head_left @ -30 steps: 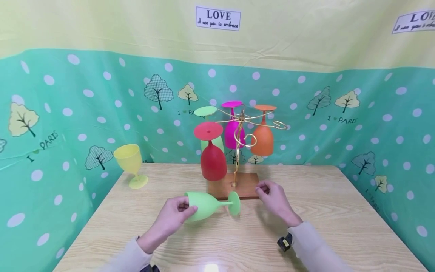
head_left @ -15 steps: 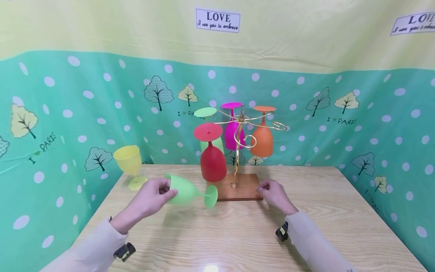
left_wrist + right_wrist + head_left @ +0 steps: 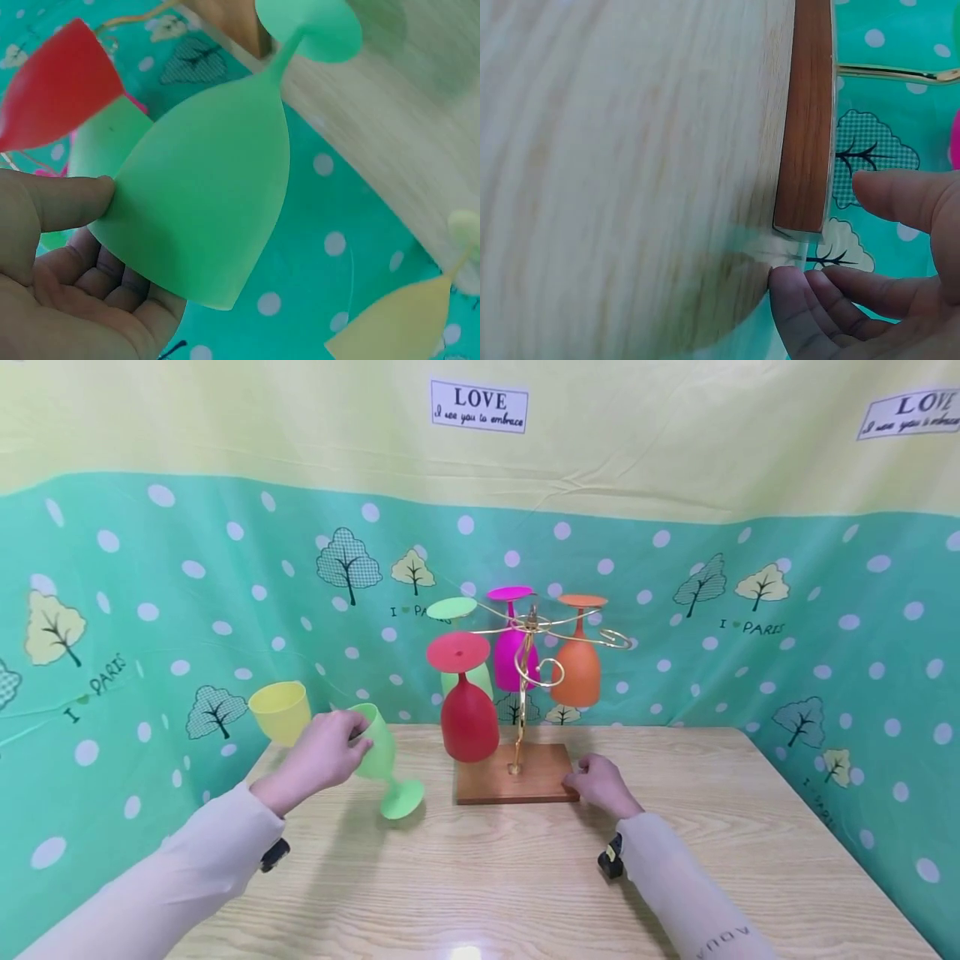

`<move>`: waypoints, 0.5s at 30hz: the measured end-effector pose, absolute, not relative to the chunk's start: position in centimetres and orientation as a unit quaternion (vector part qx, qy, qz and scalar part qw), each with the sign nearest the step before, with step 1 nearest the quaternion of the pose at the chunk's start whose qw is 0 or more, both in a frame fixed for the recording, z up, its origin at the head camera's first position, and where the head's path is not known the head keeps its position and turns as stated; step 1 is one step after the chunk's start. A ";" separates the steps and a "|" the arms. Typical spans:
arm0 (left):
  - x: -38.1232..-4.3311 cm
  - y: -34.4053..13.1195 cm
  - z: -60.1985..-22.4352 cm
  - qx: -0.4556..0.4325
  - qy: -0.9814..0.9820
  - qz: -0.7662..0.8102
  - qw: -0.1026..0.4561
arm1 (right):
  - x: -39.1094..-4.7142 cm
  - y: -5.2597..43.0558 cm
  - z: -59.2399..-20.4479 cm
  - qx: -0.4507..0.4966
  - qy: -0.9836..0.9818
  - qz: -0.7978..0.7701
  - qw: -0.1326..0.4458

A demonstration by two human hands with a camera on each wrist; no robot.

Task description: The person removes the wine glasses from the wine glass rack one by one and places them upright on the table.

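Observation:
My left hand (image 3: 322,749) pinches a light green plastic wine glass (image 3: 210,180) by its bowl near the rim, thumb on one side and fingers on the other. The glass leans, its foot (image 3: 402,799) low and to the right over the table. By the right front corner of the wooden base (image 3: 517,783) of a gold wire glass rack (image 3: 525,693), my right hand (image 3: 600,783) has thumb and fingers apart; whether a fingertip touches the base I cannot tell. Upside down on the rack hang red (image 3: 470,722), magenta (image 3: 512,660), orange (image 3: 576,672) and light green (image 3: 452,608) glasses.
A yellow wine glass (image 3: 280,710) stands upright at the table's back left, its stem and foot hidden behind my left hand in the head view. Patterned teal cloth (image 3: 675,577) encloses the wooden table (image 3: 480,877) at the back and sides. Curled rack arms (image 3: 615,639) extend to the right.
My left hand has carried the green glass left and back, turning it from lying sideways to nearly upright, foot down. The right hand stays by the base.

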State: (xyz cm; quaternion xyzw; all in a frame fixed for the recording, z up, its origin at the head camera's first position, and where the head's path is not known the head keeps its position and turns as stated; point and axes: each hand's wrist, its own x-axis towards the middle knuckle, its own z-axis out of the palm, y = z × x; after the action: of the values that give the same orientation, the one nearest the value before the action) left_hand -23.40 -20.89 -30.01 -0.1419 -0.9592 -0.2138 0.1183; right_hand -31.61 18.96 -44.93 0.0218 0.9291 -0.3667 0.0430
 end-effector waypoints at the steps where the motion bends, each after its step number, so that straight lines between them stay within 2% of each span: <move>1: -23.7 -21.0 -30.0 -0.142 -0.961 -0.203 0.123 | -31.7 18.9 -45.0 0.023 0.929 -0.368 0.043; 15: -28.5 -24.2 -30.9 -0.157 -0.975 -0.072 0.143 | -32.3 17.9 -45.2 0.035 0.935 -0.353 0.022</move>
State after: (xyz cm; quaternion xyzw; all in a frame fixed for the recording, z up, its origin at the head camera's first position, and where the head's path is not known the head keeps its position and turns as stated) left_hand -28.51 -24.17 -30.95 -0.1570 -0.9745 -0.0716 0.1434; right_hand -32.34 17.86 -45.24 0.0348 0.9347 -0.3531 0.0220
